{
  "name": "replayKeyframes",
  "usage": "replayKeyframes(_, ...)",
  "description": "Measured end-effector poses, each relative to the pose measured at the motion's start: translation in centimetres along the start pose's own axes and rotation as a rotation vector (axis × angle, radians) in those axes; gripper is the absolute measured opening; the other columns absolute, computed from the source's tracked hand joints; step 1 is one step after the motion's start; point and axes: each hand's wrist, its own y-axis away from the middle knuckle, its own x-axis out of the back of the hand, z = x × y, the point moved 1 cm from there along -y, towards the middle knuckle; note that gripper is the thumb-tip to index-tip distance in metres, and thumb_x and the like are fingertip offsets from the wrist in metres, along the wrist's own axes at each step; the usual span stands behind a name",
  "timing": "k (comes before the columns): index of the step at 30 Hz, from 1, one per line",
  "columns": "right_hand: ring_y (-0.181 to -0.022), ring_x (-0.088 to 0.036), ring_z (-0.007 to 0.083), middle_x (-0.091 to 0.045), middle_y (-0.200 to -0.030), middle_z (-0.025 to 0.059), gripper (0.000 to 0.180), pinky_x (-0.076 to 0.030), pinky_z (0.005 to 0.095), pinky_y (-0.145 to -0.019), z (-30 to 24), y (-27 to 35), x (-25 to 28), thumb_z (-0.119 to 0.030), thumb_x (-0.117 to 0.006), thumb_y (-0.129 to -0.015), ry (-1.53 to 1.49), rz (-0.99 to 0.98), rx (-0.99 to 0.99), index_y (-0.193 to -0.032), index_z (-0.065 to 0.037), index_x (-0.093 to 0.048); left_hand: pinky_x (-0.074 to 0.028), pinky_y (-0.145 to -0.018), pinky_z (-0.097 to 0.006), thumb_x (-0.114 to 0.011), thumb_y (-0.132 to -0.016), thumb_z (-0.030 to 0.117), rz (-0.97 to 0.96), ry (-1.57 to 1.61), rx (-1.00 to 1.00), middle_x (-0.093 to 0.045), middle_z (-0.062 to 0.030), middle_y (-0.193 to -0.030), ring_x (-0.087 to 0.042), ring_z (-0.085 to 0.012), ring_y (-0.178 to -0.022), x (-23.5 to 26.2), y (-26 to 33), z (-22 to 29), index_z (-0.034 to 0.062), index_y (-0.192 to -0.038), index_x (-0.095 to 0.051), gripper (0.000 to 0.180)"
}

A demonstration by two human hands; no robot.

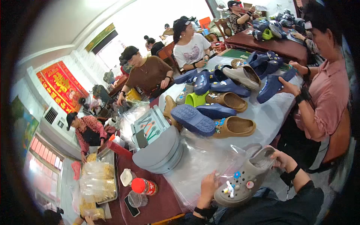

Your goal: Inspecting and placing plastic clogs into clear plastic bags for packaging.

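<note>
Close in front of me is a grey clog (240, 182) with round holes, a blue flower, a white figure and a round badge on its upper. My right hand (284, 162) is closed on its heel end. Beside the toe, my left hand (209, 188) has its fingers pinched at the edge of a clear plastic bag (195, 159), which spreads over the table. Just past the bag lie a tan clog (240, 128) with blue charms and an upturned navy clog (193, 119) showing its sole.
A pile of clogs (228, 84) covers the far table. Left of the bag stand a grey case (159, 150), a red-lidded jar (144, 186), a clear cup (137, 199) and a phone (131, 206). At right a person in pink (326, 97) holds a navy clog (270, 89); others sit farther off.
</note>
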Motion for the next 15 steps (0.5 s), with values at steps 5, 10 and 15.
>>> replayKeyframes(5,-0.068,-0.066,0.0193,-0.059,-0.100,0.0098,0.063,-0.059,0.0335,-0.059,0.5,0.8,3.4,-0.006,-0.058,-0.072,0.067,-0.097,-0.080,-0.131,-0.012,-0.036,-0.039,-0.091,-0.051,-0.065,-0.081,0.040,0.012,-0.338,-0.306,-0.047,-0.0161,-0.133,-0.049,-0.0401,-0.110,0.1,4.2,1.3,0.0166,-0.122,-0.056,0.049)
replayKeyframes(10,-0.063,-0.065,0.0209,-0.060,-0.095,0.0111,0.062,-0.060,0.0370,-0.058,1.0,0.5,4.5,-0.006,-0.060,-0.074,0.080,-0.086,-0.173,-0.130,-0.014,-0.033,-0.031,-0.100,-0.054,-0.060,-0.084,0.045,-0.099,-0.662,-0.198,-0.046,-0.0127,-0.137,-0.044,-0.0361,-0.122,0.3,5.9,1.2,0.0120,-0.133,-0.048,0.060)
replayKeyframes(15,-0.074,-0.065,0.0237,-0.056,-0.100,0.0124,0.062,-0.060,0.0392,-0.059,0.9,1.0,2.9,-0.004,-0.058,-0.075,0.084,-0.097,-0.144,-0.130,-0.015,-0.030,-0.027,-0.103,-0.054,-0.060,-0.085,0.043,-0.026,-0.431,-0.084,-0.045,-0.0135,-0.138,-0.042,-0.0352,-0.125,-0.8,6.8,-1.0,0.0012,-0.136,-0.042,0.068)
